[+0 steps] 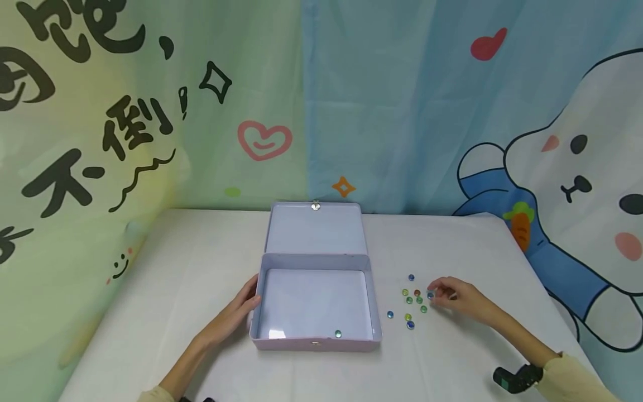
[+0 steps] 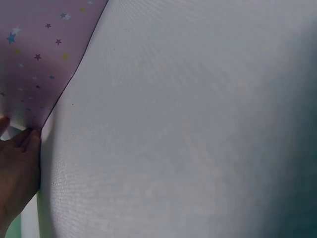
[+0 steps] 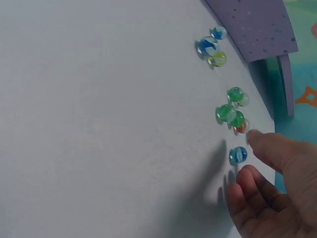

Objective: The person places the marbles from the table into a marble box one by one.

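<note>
A lidded metal box (image 1: 315, 344) stands with its lid (image 1: 315, 229) tilted back; in the left wrist view its lilac outside (image 2: 49, 47) has printed stars. Inside, one green marble (image 1: 338, 334) lies near the front wall. My left hand (image 1: 232, 315) holds the box's left wall, the thumb at the rim. Right of the box, my right hand (image 1: 459, 298) is at a blue marble (image 3: 238, 154), thumb above and curved fingers below it, with small gaps showing in the right wrist view. Several green, yellow, blue and orange-brown marbles (image 3: 227, 113) lie beside that hand.
A white cloth (image 1: 201, 251) covers the table. Two blue marbles (image 1: 390, 314) (image 1: 411, 277) sit apart from the main cluster. Behind the table hangs a printed curtain (image 1: 382, 111) with a cartoon rabbit. A black wrist camera (image 1: 517, 379) is strapped at the right sleeve.
</note>
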Demonstrator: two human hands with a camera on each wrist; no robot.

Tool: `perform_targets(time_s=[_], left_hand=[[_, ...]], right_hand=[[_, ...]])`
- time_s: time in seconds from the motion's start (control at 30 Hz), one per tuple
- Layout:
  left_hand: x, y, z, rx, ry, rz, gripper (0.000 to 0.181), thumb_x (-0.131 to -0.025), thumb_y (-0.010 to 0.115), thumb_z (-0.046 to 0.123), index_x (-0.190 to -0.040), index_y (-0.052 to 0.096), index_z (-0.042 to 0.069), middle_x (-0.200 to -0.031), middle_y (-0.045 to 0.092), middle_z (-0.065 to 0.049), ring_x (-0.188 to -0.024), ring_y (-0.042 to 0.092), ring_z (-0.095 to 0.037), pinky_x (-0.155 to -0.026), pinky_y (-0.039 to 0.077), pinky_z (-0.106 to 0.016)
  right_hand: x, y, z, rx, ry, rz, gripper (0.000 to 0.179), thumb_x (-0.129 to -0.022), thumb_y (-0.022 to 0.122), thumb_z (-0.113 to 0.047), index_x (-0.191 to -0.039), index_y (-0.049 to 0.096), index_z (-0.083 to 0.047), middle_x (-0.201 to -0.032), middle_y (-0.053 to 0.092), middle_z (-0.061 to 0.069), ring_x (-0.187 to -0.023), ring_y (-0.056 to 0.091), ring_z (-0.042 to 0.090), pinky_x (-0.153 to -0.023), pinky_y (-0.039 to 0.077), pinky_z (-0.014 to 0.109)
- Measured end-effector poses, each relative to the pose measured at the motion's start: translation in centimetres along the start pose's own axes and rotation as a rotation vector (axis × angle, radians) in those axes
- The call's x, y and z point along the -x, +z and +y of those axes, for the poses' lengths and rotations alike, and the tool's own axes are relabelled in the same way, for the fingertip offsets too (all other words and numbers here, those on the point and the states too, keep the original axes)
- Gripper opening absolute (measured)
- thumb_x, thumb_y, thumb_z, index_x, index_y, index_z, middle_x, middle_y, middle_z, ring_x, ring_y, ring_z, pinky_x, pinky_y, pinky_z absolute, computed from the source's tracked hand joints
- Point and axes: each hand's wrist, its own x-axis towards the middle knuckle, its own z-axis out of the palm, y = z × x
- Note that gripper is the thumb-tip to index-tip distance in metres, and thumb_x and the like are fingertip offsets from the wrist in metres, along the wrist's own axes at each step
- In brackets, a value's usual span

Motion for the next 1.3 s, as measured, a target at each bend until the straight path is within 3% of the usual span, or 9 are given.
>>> perform_targets(time_s=[0.23, 0.47, 0.93, 1.3], left_hand=[[0.1, 0.1, 0.2, -0.009, -0.006, 0.008, 0.06, -0.104, 0.036, 0.033, -0.157, 0.01, 0.021, -0.163, 0.016, -0.016, -0.149, 0.018, -0.038, -0.116, 0.018, -0.06], [0.1, 0.1, 0.1, -0.008, 0.002, 0.007, 0.059, -0.104, 0.035, 0.033, -0.157, 0.01, 0.022, -0.162, 0.017, -0.016, -0.149, 0.019, -0.037, -0.116, 0.019, -0.059], [0.2, 0.1, 0.1, -0.007, -0.012, 0.015, 0.059, -0.104, 0.036, 0.034, -0.157, 0.011, 0.022, -0.162, 0.017, -0.016, -0.149, 0.018, -0.037, -0.116, 0.018, -0.06], [0.2, 0.1, 0.1, -0.006, -0.016, 0.012, 0.059, -0.104, 0.035, 0.034, -0.157, 0.01, 0.023, -0.163, 0.015, -0.015, -0.15, 0.016, -0.037, -0.117, 0.016, -0.061]], right_hand=[[0.1, 1.0, -0.1, 0.059, -0.023, 0.031, 0.018, -0.086, 0.069, -0.004, -0.103, 0.066, -0.006, -0.084, 0.061, -0.002, -0.076, 0.05, -0.004, -0.069, 0.05, 0.016], [-0.3, 1.6, 0.0, 0.112, 0.022, 0.067, 0.014, -0.088, 0.066, -0.003, -0.102, 0.064, -0.005, -0.082, 0.059, -0.004, -0.072, 0.047, -0.003, -0.064, 0.047, 0.016], [-0.3, 2.2, 0.2, 0.093, 0.149, 0.104, 0.019, -0.091, 0.067, -0.015, -0.104, 0.064, -0.002, -0.08, 0.056, -0.002, -0.071, 0.045, 0.0, -0.062, 0.044, 0.017], [-0.3, 2.5, 0.3, 0.1, 0.171, 0.123, 0.019, -0.09, 0.067, -0.014, -0.103, 0.064, -0.001, -0.08, 0.058, -0.001, -0.071, 0.046, 0.001, -0.062, 0.045, 0.017]])
